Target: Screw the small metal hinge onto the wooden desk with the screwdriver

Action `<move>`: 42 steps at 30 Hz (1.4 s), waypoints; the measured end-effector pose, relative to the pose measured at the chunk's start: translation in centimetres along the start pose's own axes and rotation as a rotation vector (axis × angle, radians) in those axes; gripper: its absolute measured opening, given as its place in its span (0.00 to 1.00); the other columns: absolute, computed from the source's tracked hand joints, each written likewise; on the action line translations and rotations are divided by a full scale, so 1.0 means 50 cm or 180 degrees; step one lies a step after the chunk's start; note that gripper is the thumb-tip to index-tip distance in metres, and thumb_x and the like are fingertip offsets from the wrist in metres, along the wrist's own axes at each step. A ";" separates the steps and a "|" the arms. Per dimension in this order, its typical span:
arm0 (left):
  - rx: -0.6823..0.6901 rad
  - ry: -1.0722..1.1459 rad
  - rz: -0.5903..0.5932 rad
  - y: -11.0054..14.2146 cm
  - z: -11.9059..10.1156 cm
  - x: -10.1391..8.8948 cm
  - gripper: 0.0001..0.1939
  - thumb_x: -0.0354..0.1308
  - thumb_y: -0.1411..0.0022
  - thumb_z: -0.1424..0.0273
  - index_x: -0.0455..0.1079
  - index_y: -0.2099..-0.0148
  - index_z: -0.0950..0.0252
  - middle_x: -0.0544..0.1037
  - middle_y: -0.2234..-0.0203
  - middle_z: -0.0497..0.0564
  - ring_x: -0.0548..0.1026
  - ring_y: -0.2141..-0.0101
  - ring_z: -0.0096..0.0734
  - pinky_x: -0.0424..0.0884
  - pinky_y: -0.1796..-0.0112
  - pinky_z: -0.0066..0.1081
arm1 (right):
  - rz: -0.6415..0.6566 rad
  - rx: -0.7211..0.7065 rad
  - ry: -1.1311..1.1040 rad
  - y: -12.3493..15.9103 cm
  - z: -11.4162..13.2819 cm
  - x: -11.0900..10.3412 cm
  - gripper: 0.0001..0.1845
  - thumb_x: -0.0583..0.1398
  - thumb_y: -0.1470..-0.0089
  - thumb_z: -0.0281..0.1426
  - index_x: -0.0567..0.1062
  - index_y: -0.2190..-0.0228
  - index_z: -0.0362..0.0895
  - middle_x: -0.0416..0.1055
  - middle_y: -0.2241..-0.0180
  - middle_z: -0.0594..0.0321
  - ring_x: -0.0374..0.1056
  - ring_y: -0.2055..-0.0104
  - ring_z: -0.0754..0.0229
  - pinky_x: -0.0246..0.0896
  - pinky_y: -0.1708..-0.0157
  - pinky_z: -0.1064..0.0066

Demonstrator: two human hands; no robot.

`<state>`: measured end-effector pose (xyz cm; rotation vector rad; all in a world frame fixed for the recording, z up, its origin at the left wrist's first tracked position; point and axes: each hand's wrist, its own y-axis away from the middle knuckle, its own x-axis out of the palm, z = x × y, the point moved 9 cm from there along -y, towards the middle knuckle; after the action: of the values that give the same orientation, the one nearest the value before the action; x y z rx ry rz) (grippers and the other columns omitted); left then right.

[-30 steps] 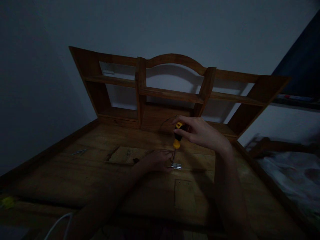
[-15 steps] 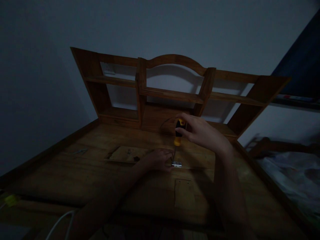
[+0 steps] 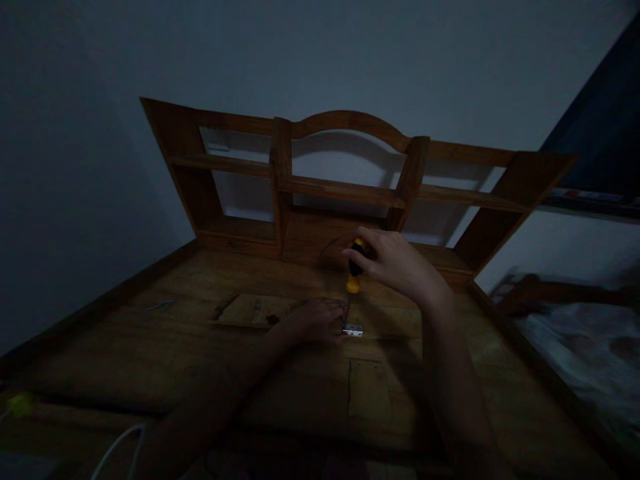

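My right hand (image 3: pixel 385 257) is closed around the yellow and black handle of a screwdriver (image 3: pixel 353 285), its shaft pointing down. The screwdriver's tip meets the left end of a small silver metal hinge (image 3: pixel 354 330). Low on the wood, my left hand (image 3: pixel 317 320) is closed, thumb and fingers at the hinge's left end beside the shaft; dim light hides the exact contact. The hinge sits at the front edge of a long wooden board (image 3: pixel 245 310) with a dark knot. In front of it lies a small wooden piece (image 3: pixel 369 387) with small holes.
A wooden desktop (image 3: pixel 165 347) carries everything. Thin metal pieces (image 3: pixel 161 305) lie on its left. A wooden shelf unit (image 3: pixel 345 190) stands at the back against the wall. A white cable (image 3: pixel 117 443) and a yellow item (image 3: pixel 21 403) are at the front left. Plastic bags (image 3: pixel 590 347) are at right.
My right hand has turned slightly on the screwdriver handle, its wrist shifting a little left. The left hand and hinge keep nearly the same place.
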<state>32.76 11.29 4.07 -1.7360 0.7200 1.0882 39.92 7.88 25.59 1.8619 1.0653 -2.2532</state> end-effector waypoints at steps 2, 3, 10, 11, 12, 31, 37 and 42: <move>0.0038 0.0012 -0.0024 -0.002 -0.005 -0.004 0.31 0.56 0.41 0.52 0.69 0.45 0.70 0.70 0.46 0.57 0.70 0.47 0.40 0.64 0.43 0.34 | -0.0062 0.0189 0.0308 0.000 -0.006 -0.001 0.21 0.50 0.37 0.48 0.70 0.64 0.43 0.71 0.70 0.58 0.68 0.66 0.54 0.53 0.68 0.66; 0.0045 0.0013 -0.0042 -0.002 -0.006 -0.005 0.30 0.56 0.41 0.52 0.69 0.45 0.70 0.70 0.46 0.57 0.70 0.46 0.39 0.63 0.43 0.33 | -0.0067 0.0232 0.0360 0.000 -0.008 -0.001 0.23 0.50 0.37 0.49 0.71 0.63 0.43 0.72 0.69 0.57 0.69 0.65 0.52 0.54 0.67 0.65; -0.0036 -0.0027 0.0014 0.003 0.005 0.006 0.34 0.57 0.42 0.50 0.65 0.40 0.68 0.69 0.44 0.58 0.69 0.46 0.42 0.63 0.43 0.36 | 0.0245 -0.0297 -0.0583 0.004 0.008 0.010 0.21 0.54 0.37 0.34 0.65 0.44 0.43 0.69 0.49 0.60 0.67 0.54 0.59 0.58 0.54 0.70; -0.0029 -0.0046 0.0020 0.003 0.007 0.008 0.35 0.57 0.42 0.50 0.65 0.40 0.68 0.69 0.44 0.58 0.69 0.45 0.42 0.63 0.43 0.37 | 0.0222 -0.0287 -0.0540 0.004 0.008 0.010 0.19 0.54 0.36 0.36 0.67 0.46 0.43 0.70 0.52 0.60 0.68 0.55 0.59 0.58 0.55 0.70; -0.0017 -0.0063 0.0015 0.004 0.007 0.009 0.35 0.56 0.41 0.51 0.65 0.39 0.69 0.68 0.44 0.58 0.69 0.45 0.42 0.63 0.43 0.37 | 0.0176 -0.0218 -0.0401 0.002 0.007 0.010 0.17 0.53 0.36 0.38 0.69 0.50 0.43 0.72 0.56 0.60 0.68 0.57 0.58 0.58 0.57 0.69; 0.0005 0.0019 0.0015 0.001 -0.003 -0.006 0.31 0.58 0.41 0.53 0.65 0.41 0.67 0.68 0.44 0.59 0.68 0.44 0.41 0.63 0.43 0.38 | 0.0155 -0.0038 0.0047 0.000 0.008 0.019 0.21 0.52 0.37 0.43 0.67 0.51 0.41 0.70 0.52 0.55 0.67 0.51 0.49 0.59 0.53 0.61; -0.0010 -0.0058 -0.0028 0.004 0.001 -0.002 0.32 0.57 0.41 0.51 0.66 0.42 0.67 0.69 0.44 0.57 0.69 0.45 0.41 0.64 0.43 0.36 | 0.0188 -0.0120 -0.0063 -0.001 0.013 0.019 0.18 0.51 0.36 0.42 0.68 0.53 0.43 0.73 0.59 0.58 0.69 0.55 0.53 0.60 0.56 0.64; -0.0043 -0.0059 0.0003 0.001 0.004 0.001 0.31 0.57 0.42 0.51 0.67 0.43 0.68 0.71 0.46 0.57 0.71 0.47 0.41 0.65 0.44 0.36 | 0.0200 0.0118 0.0125 -0.004 -0.001 0.023 0.17 0.52 0.39 0.41 0.67 0.55 0.44 0.72 0.63 0.56 0.69 0.60 0.49 0.59 0.62 0.62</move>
<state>32.65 11.44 3.97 -1.7348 0.7036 1.1107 39.58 8.51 24.68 1.9327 0.9622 -2.2260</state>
